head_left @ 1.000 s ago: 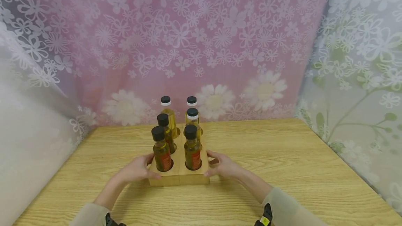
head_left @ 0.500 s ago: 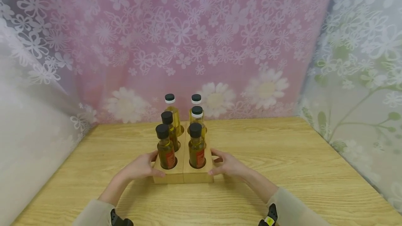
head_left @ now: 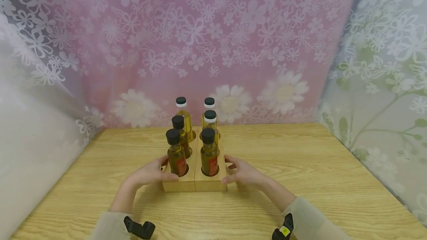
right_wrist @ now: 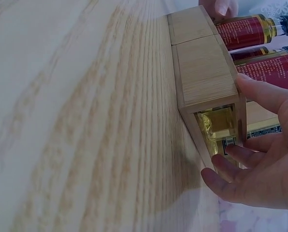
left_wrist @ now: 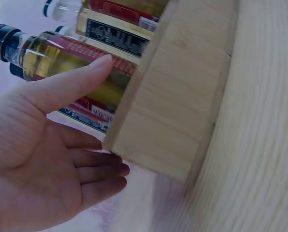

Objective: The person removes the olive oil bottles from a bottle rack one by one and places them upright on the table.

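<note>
On a wood-grain bench (head_left: 283,155), a left rack (head_left: 179,186) and a right rack (head_left: 211,185) stand flush side by side, holding six upright, dark-capped bottles (head_left: 209,158) of golden liquid, three per rack. The left hand (head_left: 146,175) is wide, thumb spread from fingers, at the left rack's near corner. The right hand (head_left: 246,173), also wide, rests its thumb on the right rack's near edge, fingers beside its outer side. Behind hangs a pink floral curtain (head_left: 213,32).

The rack (head_left: 194,166) looks smooth matt wood, the bottles (head_left: 209,157) glossy, clear glass
</note>
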